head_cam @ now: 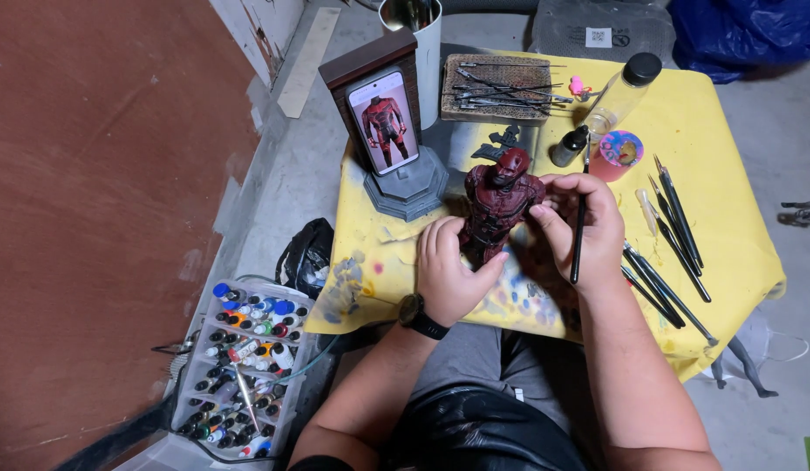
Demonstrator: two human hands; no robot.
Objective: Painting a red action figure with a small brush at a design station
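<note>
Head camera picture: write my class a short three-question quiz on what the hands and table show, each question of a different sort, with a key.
1. True or false: the left hand grips the dark red figure by its lower body.
2. Which does the right hand hold? A) the thin black brush B) a spray can C) scissors
3. Fill in: the phone leaning on the grey stand lies to the ____ of the figure in the picture.

Key: 1 true; 2 A; 3 left. The loose brushes lie on the yellow table cover, apart from both hands.
</note>
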